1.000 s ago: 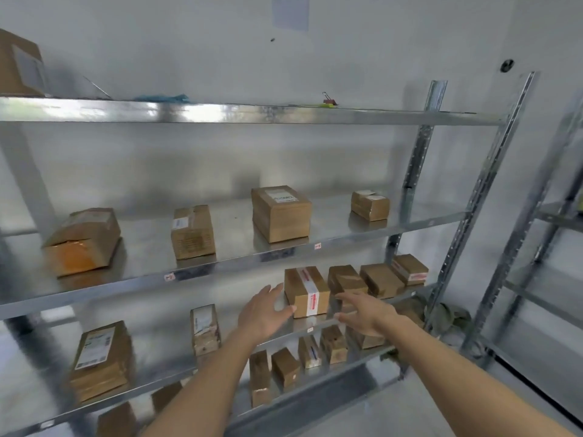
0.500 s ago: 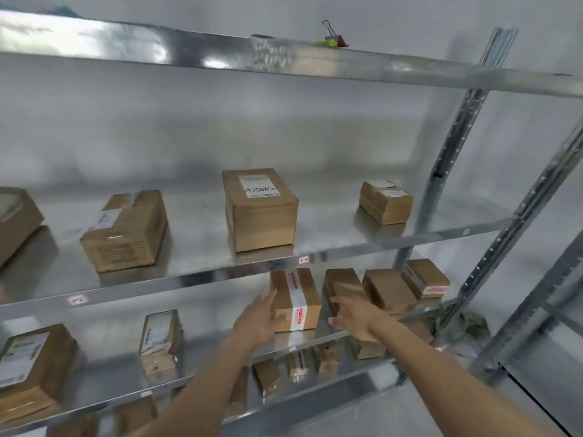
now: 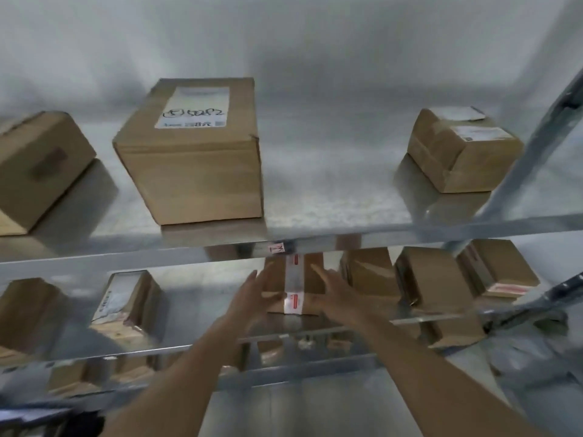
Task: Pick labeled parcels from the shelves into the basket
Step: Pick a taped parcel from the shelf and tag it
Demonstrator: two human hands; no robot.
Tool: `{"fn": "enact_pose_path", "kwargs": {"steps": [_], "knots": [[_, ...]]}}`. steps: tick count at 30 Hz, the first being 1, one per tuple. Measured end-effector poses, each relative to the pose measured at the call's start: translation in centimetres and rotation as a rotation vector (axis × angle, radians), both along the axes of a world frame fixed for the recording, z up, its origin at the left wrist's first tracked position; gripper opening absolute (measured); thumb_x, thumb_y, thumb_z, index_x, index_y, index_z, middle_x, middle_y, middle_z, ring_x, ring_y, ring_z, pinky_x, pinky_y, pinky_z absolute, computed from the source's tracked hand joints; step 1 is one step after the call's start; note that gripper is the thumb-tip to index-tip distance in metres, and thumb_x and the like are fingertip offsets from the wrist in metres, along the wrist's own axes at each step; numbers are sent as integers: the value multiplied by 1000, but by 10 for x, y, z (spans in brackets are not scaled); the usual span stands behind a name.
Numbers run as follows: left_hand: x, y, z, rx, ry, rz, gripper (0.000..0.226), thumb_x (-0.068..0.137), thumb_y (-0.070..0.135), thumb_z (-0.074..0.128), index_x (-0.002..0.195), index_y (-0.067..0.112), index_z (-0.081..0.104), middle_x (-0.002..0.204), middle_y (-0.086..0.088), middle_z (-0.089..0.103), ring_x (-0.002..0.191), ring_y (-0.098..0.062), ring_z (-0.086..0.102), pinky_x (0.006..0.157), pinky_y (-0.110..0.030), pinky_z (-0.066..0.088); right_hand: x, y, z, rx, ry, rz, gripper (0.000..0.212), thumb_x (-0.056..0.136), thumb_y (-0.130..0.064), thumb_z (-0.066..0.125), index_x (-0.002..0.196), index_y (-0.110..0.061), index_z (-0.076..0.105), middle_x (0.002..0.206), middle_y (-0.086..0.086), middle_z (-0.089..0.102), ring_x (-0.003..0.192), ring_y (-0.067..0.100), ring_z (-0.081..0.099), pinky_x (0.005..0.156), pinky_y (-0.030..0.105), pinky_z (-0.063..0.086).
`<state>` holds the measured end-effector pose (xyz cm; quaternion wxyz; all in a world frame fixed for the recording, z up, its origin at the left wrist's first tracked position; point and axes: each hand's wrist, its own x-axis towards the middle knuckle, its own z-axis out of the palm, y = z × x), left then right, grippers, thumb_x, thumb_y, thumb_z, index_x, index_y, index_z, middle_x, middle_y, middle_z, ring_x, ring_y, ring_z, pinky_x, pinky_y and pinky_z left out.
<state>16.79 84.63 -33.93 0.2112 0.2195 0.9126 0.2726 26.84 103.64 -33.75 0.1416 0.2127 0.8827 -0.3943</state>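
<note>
Editor: Left side first. What is the left hand [image 3: 249, 298] doing?
Photographer: Fingers straight, flat against the left face of the taped parcel [image 3: 295, 279], thumb across its front.
Editor: Where does the parcel sit?
Photographer: On the lower shelf [image 3: 195, 313], under the big labelled box [image 3: 195, 159]. The right hand [image 3: 337, 294], fingers straight and spread, presses its right side, just beside another brown box [image 3: 369, 275].

Both the left hand [image 3: 252, 302] and right hand [image 3: 336, 294] have closed in against the taped parcel's [image 3: 295, 283] sides.
</note>
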Motion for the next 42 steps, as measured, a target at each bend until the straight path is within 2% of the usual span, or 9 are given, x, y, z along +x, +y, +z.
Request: {"fn": "enact_pose_path", "kwargs": {"steps": [7,13,17,19,24,29,34,37,42], "knots": [[-29,19,-37,67,-81,37,77,83,28,78,148,25,38,126,4,52,114,-18,55,91,-22,41,-34,9,-37,21,165,42,79,88,-69,59,154,-45,22,160,-1,30,144,24,37,116,44,39],[-23,16,-43,148,-73,53,85,78,31,82,149,29,34,128,2,54,113,-18,53,96,-28,49,-29,3,-47,-92,219,-45,109,63,-100,45,155,-45,23,161,-6,29,146,21,35,116,53,38],[-1,-3,-31,231,-96,60,76,79,24,82,134,43,32,112,19,46,105,-5,48,83,-9,48,-10,-15,-30,-48,168,-62,68,97,-60,53,155,-35,29,155,0,36,141,22,42,115,48,41],[14,-18,-29,272,-67,23,74,77,30,82,128,50,32,119,22,46,113,-8,52,93,-21,53,4,-27,-22,-11,196,-87,56,103,-42,54,154,-33,32,151,-1,41,137,19,45,112,43,45],[61,-58,5,494,-127,126,47,90,20,70,115,48,43,111,32,51,97,-1,59,83,-16,53,47,-74,12,-103,291,-192,76,90,-16,75,149,-36,34,130,-22,45,126,6,48,108,41,50],[109,-116,46,526,-133,158,69,82,-5,73,133,29,42,92,31,60,88,4,64,78,-17,55,90,-120,53,-124,332,-222,76,69,-2,82,130,-35,50,119,-6,65,116,17,65,87,40,62],[144,-161,83,593,-200,248,60,83,23,77,133,30,44,110,6,61,98,-14,63,79,-25,56,134,-173,107,-97,321,-309,63,85,-26,77,137,-32,41,124,-5,39,114,15,47,110,36,43],[162,-182,107,686,-303,303,66,77,45,80,130,27,45,119,2,60,103,-19,65,90,-42,58,151,-199,134,-167,330,-370,72,87,-34,78,144,-26,33,130,-4,40,109,13,50,103,39,47],[184,-202,142,811,-358,325,61,79,50,75,121,20,43,118,0,58,98,-17,66,71,-31,57,170,-222,167,-180,427,-408,85,82,-49,81,147,-22,35,133,-7,53,105,9,56,94,34,47]]}}
